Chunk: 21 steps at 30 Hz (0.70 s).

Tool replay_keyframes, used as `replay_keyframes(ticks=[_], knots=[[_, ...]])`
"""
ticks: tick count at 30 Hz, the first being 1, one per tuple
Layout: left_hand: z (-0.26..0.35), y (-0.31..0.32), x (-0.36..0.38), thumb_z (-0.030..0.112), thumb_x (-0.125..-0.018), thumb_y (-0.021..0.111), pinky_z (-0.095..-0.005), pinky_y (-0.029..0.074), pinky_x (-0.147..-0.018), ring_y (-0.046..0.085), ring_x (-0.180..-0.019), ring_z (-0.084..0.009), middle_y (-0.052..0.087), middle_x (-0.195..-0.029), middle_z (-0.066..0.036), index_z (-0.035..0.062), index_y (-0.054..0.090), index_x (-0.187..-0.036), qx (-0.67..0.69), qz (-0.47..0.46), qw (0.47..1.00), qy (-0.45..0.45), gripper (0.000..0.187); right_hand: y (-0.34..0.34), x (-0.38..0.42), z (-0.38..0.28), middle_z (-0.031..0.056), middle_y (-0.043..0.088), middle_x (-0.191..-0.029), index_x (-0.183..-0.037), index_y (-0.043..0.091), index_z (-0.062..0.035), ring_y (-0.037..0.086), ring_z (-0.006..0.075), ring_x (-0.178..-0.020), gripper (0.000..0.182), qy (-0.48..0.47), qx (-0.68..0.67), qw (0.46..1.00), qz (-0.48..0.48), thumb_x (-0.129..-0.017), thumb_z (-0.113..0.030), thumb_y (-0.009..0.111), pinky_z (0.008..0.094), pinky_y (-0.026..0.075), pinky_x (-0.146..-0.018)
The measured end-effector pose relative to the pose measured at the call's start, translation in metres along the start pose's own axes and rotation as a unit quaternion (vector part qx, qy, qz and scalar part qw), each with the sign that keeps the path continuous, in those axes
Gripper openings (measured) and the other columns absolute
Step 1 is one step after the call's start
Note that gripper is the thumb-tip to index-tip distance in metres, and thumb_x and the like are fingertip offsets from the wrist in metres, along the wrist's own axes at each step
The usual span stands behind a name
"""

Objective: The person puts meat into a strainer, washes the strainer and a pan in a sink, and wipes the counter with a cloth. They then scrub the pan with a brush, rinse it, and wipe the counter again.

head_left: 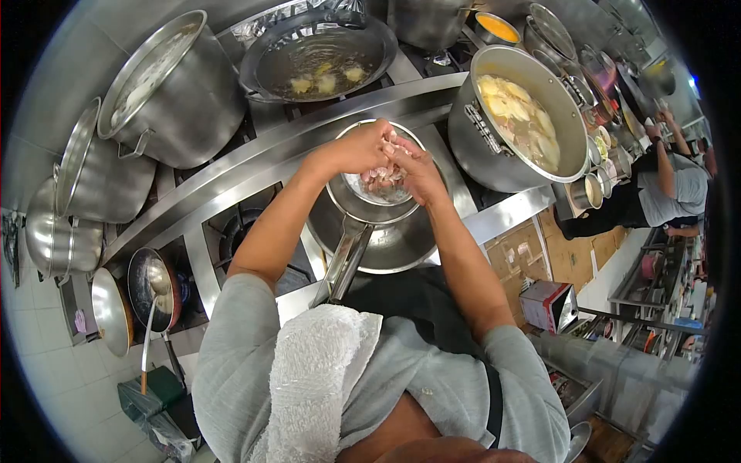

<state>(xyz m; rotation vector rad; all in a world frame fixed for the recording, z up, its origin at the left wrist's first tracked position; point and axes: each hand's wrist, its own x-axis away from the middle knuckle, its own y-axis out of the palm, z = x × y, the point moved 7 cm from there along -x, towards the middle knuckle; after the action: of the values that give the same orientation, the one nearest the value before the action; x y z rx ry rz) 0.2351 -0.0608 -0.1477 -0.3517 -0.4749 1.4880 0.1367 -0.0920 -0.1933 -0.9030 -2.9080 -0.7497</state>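
My left hand (361, 148) and my right hand (421, 174) meet over a small metal pan (351, 202). Pale pinkish pieces, apparently raw meat with a white coating (384, 176), lie between and under my fingers. Both hands are closed around them, the right one cupped below, the left one with fingers bent at the top. White powder or liquid shows inside the small pan, partly hidden by my hands. It rests in or over a wider frying pan (401, 251), and two handles (349, 258) point toward my body.
Behind, a wok of oil (328, 77) holds several frying pieces. A large pot of broth (471, 131) stands right, a steel pot (189, 116) left. Pans with a ladle (157, 279) sit at lower left. Another person (671, 181) stands far right.
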Motion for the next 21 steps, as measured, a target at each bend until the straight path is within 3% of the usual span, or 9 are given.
replay_keyframes(ticks=[2, 5, 10, 12, 15, 18, 21], knots=[[0.008, -0.003, 0.003, 0.009, -0.080, 0.057, -0.0299, 0.046, -0.043, 0.058, -0.057, -0.0162, 0.058, -0.081, -0.013, -0.0008, 0.043, -0.109, -0.097, 0.015, 0.995, 0.024, 0.034, -0.010, -0.005, 0.006, 0.0088, 0.063, -0.100, -0.118, 0.052, -0.0021, 0.063, 0.0169, -0.086, 0.037, 0.004, 0.035, 0.999, 0.037, -0.088, -0.024, 0.058, 0.0315, 0.054, -0.061], [0.012, -0.022, 0.010, 0.010, -0.082, 0.057, -0.0295, 0.046, -0.044, 0.058, -0.060, -0.0138, 0.059, -0.080, -0.009, -0.0008, 0.047, -0.107, -0.084, 0.023, 0.995, -0.037, 0.029, -0.032, -0.011, 0.017, 0.0090, 0.064, -0.097, -0.113, 0.054, -0.0001, 0.063, 0.0171, -0.084, 0.033, 0.015, 0.013, 0.998, 0.059, -0.086, -0.019, 0.059, 0.0322, 0.054, -0.060], [0.015, -0.037, 0.010, 0.010, -0.086, 0.056, -0.0241, 0.043, -0.047, 0.054, -0.063, -0.0076, 0.060, -0.083, -0.004, 0.0016, 0.056, -0.099, 0.191, 0.042, 0.981, -0.018, 0.016, -0.037, -0.006, 0.034, 0.0127, 0.063, -0.099, -0.110, 0.054, 0.0018, 0.064, 0.0218, -0.087, 0.031, 0.050, -0.133, 0.988, 0.060, -0.085, -0.016, 0.057, 0.0356, 0.056, -0.068], [0.019, -0.027, 0.008, 0.016, -0.085, 0.059, -0.0205, 0.041, -0.051, 0.051, -0.063, -0.0066, 0.060, -0.083, -0.002, 0.0037, 0.058, -0.098, 0.240, 0.071, 0.968, -0.017, 0.018, -0.022, -0.012, 0.046, 0.0132, 0.063, -0.100, -0.110, 0.055, 0.0023, 0.062, 0.0250, -0.088, 0.031, 0.093, -0.203, 0.974, -0.049, -0.084, -0.014, 0.053, 0.0375, 0.055, -0.068], [-0.011, -0.002, -0.005, 0.018, -0.082, 0.064, -0.0219, 0.041, -0.051, 0.051, -0.062, -0.0080, 0.060, -0.082, -0.003, 0.0030, 0.056, -0.095, 0.167, 0.081, 0.982, -0.035, 0.021, -0.011, -0.017, 0.051, 0.0129, 0.063, -0.096, -0.108, 0.055, -0.0012, 0.063, 0.0229, -0.082, 0.029, 0.066, -0.267, 0.957, -0.094, -0.084, -0.016, 0.053, 0.0380, 0.055, -0.071], [-0.017, 0.006, -0.003, 0.015, -0.078, 0.068, -0.0236, 0.042, -0.052, 0.050, -0.061, -0.0096, 0.058, -0.078, -0.004, 0.0026, 0.055, -0.091, -0.131, 0.183, 0.961, 0.161, 0.022, -0.029, -0.015, 0.050, 0.0115, 0.062, -0.091, -0.107, 0.054, -0.0013, 0.062, 0.0211, -0.078, 0.028, 0.048, -0.204, 0.978, -0.010, -0.081, -0.010, 0.057, 0.0350, 0.055, -0.068], [-0.041, 0.009, 0.000, 0.008, -0.075, 0.068, -0.0258, 0.045, -0.053, 0.052, -0.062, -0.0112, 0.056, -0.075, -0.003, 0.0022, 0.053, -0.091, 0.030, 0.094, 0.995, -0.014, 0.023, -0.040, -0.011, 0.045, 0.0119, 0.061, -0.090, -0.106, 0.053, -0.0008, 0.062, 0.0210, -0.077, 0.028, 0.027, -0.229, 0.971, 0.056, -0.079, -0.007, 0.059, 0.0327, 0.054, -0.067]])
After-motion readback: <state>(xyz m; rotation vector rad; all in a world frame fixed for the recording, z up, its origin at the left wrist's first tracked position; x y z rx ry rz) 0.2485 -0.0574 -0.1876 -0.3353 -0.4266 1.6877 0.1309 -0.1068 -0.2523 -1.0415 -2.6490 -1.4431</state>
